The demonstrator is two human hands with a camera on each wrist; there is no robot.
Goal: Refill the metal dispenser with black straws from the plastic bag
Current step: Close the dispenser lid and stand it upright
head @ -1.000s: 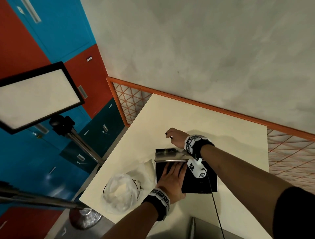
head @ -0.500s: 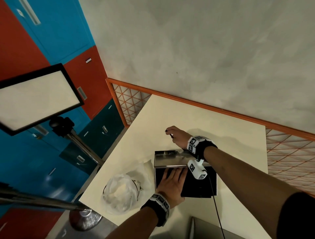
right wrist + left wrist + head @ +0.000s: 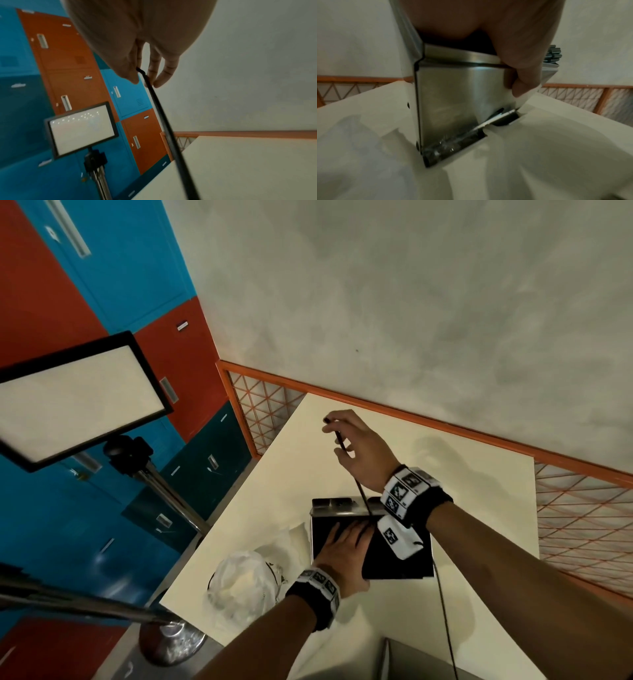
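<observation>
Pinched between your right hand's [image 3: 363,448] thumb and fingers, upper centre of the head view, one thin black straw [image 3: 352,474] slants down to the metal dispenser [image 3: 334,505]; your left hand [image 3: 344,553] lies flat, fingers straight, pressing on the black straws filling its open top at lower centre; the box is brushed steel, upright on the cream table [image 3: 479,594]; a crumpled clear plastic bag [image 3: 246,583] sits just left of it.
</observation>
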